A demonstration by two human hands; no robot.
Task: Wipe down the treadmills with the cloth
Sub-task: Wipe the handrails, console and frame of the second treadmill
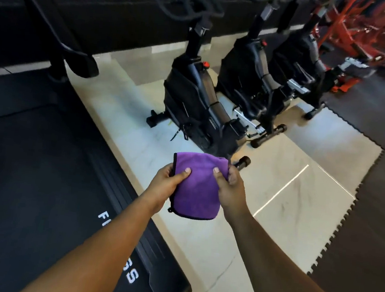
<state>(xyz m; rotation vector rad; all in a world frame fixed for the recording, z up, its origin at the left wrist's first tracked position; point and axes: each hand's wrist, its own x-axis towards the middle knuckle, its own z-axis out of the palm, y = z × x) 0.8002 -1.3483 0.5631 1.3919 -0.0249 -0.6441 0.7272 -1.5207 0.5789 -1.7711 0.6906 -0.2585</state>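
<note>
Folded purple cloth [196,189] (dark-edged) held in the air between both hands: left hand [167,182] pinches its left edge, right hand [228,187] grips its right edge. Treadmill [41,177] lies left of the left hand; exercise bikes [198,103] stand beyond the hands on pale floor [279,169].

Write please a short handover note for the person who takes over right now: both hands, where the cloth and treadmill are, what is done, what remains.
Left hand: grips the left edge of the purple cloth, thumb on top.
Right hand: grips the cloth's right edge.
The cloth is folded and held in the air over the pale floor, touching no machine.
The treadmill lies to the left, its side rail close to the left forearm. Exercise bikes stand ahead.
Done: cloth is in hand; no wiped area can be told.
Left: bring the cloth to the treadmill and wipe it.
</note>
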